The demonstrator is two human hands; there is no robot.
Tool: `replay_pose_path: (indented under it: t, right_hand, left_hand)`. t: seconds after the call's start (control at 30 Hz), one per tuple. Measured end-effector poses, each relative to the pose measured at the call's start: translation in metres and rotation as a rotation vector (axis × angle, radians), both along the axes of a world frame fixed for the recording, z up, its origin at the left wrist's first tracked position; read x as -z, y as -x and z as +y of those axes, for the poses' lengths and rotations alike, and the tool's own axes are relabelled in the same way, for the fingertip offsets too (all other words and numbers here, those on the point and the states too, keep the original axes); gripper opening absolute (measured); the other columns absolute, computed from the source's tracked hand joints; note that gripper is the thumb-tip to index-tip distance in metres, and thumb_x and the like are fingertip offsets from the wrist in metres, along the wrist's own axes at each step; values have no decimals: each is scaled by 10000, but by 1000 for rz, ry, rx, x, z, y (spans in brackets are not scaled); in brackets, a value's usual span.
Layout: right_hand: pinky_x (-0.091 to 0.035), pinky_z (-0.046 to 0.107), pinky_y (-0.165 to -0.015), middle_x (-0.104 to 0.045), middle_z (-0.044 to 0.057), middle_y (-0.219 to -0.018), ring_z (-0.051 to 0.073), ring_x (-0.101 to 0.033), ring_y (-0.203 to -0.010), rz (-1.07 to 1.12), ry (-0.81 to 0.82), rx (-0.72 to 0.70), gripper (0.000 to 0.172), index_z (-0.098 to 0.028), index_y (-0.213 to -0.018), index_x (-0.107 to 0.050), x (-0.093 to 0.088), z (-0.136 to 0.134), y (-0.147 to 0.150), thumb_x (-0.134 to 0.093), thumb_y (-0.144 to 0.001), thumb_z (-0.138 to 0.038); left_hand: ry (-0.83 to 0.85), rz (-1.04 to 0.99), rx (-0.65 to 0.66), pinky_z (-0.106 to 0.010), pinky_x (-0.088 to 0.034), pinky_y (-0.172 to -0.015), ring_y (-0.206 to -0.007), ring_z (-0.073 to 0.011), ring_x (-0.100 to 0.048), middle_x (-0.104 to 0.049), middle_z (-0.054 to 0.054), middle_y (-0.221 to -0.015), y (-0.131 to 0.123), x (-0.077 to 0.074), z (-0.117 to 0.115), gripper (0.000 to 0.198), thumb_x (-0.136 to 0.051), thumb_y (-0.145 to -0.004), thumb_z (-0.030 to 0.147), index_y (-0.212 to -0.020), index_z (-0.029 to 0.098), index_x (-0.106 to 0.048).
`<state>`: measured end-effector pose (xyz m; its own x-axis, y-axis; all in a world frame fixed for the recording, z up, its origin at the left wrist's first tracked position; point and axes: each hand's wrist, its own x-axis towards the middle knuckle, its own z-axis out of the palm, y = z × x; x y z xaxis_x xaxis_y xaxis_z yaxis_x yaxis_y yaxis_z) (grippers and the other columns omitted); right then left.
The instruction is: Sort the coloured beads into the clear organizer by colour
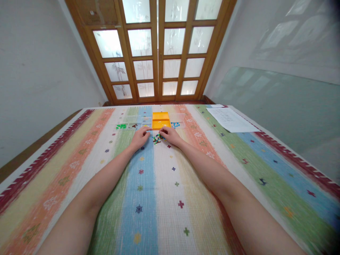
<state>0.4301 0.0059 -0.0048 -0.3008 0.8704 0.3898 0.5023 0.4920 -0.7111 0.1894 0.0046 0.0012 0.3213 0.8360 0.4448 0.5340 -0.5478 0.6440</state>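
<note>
A loose pile of small multicoloured pieces (157, 139) lies on the striped tablecloth between my hands. My right hand (170, 135) is at the pile's right edge, fingers bent and fingertips pressed together; anything in them is too small to make out. To the left of the pile rests my left hand (140, 138), its index finger stretched toward the near edge of an open yellow box (160, 118) and its thumb apart, with nothing visible in it. Clear open boxes flank the yellow one. Green pieces (121, 126), dark brown pieces (134, 126) and blue pieces (175, 124) lie in them.
Printed paper sheets (231, 119) lie at the table's far right. The striped tablecloth (164, 212) covers the table. Beyond its far edge stand wooden doors with glass panes (158, 56). A glass panel (278, 106) leans along the right wall.
</note>
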Motion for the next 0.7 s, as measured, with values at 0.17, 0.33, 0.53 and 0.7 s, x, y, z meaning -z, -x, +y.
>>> replay_pose_path:
  t: [0.17,0.33,0.53,0.7]
  right_hand:
    - [-413,267,-731,-726,29,-865,164,-606,-783,2,7,-2,198,-186,-892,-709,4,3,-1,-575,-947,-321]
    - [-414,268,-727,-722,22,-858,164,-605,-770,-7,2,3,198,-192,-888,-710,4,5,-5,-574,-944,-324]
    - [-409,273,-714,-710,15,-825,168,-593,-749,1,-34,92,189,-197,-856,-688,2,10,-17,-566,-938,-317]
    - [-421,276,-736,-718,27,-832,174,-590,-760,7,-46,205,161,-196,-845,-682,5,16,-27,-568,-921,-281]
  left_hand:
    - [72,-85,-141,-317,-566,-874,-867,-147,-686,-642,-102,-1379,19,16,28,427,-540,-923,249,-1329,198,-663]
    - [163,-95,-131,-330,-578,-857,-786,-133,-681,-636,-116,-1389,30,23,40,545,-562,-846,183,-1388,189,-616]
    - [45,50,-51,-372,-555,-955,-979,-192,-675,-678,-92,-1305,20,10,20,387,-547,-916,240,-1275,207,-686]
    - [-49,286,246,-450,-463,-1124,-1210,-253,-619,-701,-84,-1259,-5,-10,-8,314,-551,-948,258,-1202,238,-736]
